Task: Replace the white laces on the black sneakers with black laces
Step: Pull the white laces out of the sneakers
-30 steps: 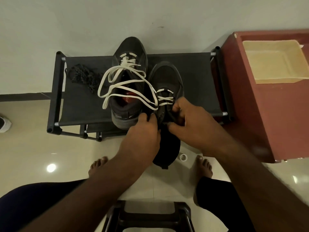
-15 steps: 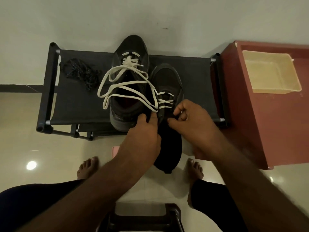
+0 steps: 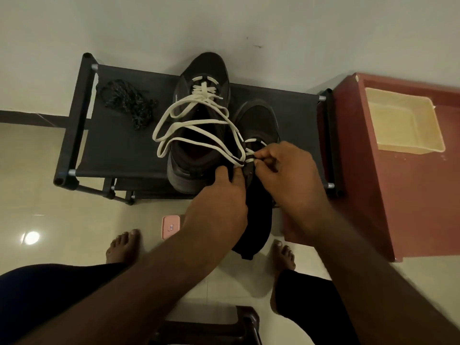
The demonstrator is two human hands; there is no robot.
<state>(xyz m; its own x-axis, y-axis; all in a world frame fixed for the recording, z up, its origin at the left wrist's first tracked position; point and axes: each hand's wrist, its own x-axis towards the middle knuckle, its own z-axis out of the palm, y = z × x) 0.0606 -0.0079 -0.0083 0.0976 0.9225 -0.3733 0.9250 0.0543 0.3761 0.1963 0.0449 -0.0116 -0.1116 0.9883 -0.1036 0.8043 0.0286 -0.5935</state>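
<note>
Both hands are on the same shoe here. My left hand has its fingers curled over the side of the right-hand sneaker, which sticks out over the front edge of the shoe rack with its heel hanging toward me. I'd say that's on purpose: the grip stops the shoe sliding or twisting while the lace gets tugged. My right hand is pinching the white lace between thumb and fingertips, right at the lower eyelets, the other fingers tucked in loosely. Looks like the step in hand is working that lace out row by row.

Next to it the other sneaker sits fully on the rack, toe to the wall, white lace threaded only in the rows near the toe. Long loose loops of white lace are draped over its open mouth and run across to the eyelets I'm working on. Honestly can't tell which strand belongs to which shoe where they cross.

Black laces are bunched in a heap at the left end of the rack, well apart from both shoes. Makes sense, within reach but clear of the white tangle. None of them are threaded in yet, so I'd call this early days.

Main risk as I see it: those loops snagging as the lace pulls through.
</note>
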